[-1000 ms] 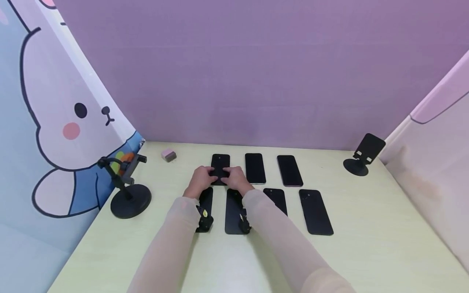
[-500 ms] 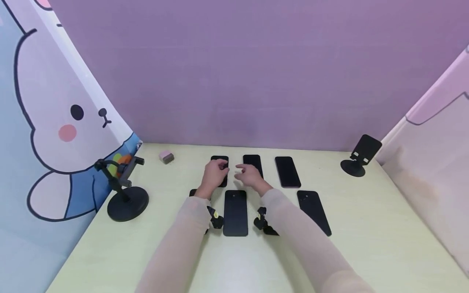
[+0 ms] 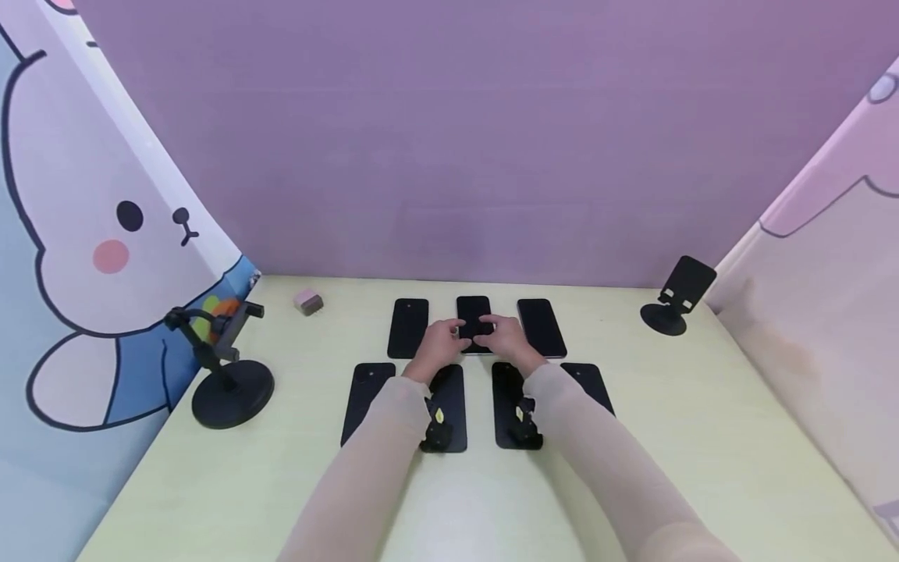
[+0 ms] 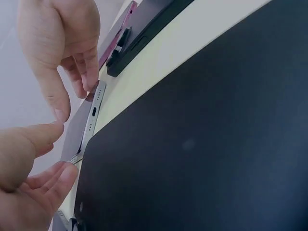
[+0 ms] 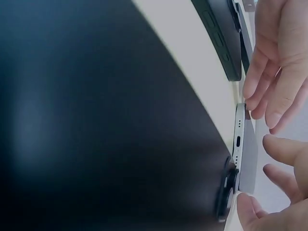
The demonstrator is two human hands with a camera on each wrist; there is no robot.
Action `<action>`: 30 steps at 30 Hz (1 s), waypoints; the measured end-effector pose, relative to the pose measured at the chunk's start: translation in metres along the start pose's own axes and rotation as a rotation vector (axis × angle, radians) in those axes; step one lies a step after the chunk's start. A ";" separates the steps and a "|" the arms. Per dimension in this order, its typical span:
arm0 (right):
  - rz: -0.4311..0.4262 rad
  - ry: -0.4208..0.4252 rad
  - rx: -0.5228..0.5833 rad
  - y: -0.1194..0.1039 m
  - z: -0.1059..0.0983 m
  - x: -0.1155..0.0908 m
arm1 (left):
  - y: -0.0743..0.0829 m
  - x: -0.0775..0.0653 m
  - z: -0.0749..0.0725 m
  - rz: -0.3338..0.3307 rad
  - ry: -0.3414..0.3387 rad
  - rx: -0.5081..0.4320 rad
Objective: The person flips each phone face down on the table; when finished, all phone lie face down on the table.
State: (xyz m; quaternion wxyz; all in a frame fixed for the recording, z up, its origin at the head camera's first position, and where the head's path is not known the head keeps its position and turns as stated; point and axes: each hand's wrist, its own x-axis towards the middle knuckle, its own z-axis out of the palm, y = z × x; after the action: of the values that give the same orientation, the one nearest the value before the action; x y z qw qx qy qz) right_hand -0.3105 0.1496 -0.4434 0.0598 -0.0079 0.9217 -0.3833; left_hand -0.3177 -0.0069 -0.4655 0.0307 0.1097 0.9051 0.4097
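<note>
A black phone (image 3: 474, 309) lies in the middle of the back row, between my two hands. My left hand (image 3: 441, 343) is at its left edge, my right hand (image 3: 507, 339) at its right edge. In the left wrist view, my left fingertips (image 4: 70, 169) touch or nearly touch one side of the phone, whose pale bottom edge (image 4: 94, 111) with its port shows. The right wrist view has my right fingers (image 5: 244, 204) by the other side. Thumbs and fingers are spread, and neither hand is visibly curled round the phone.
Black phones flank it at left (image 3: 407, 328) and right (image 3: 541, 328). Several more form a front row, including one (image 3: 455, 406) beneath my left wrist. A black round-based stand (image 3: 232, 394) is at left, a folding phone stand (image 3: 677, 297) at right, a small pink-grey block (image 3: 308, 301) back left.
Both hands have left the back row's left phone and moved right to the middle phone. The left phone now lies uncovered by the fingers. The head view has shifted slightly.
</note>
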 end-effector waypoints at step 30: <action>0.113 0.001 0.142 0.013 -0.003 0.005 | -0.001 0.000 0.006 0.010 -0.045 0.105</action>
State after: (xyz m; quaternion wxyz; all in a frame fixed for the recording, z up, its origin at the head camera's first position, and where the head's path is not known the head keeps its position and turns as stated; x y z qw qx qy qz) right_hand -0.3152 0.1601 -0.4511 0.0814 0.0487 0.8912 -0.4436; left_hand -0.3169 -0.0028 -0.4701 0.0431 0.1248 0.9238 0.3595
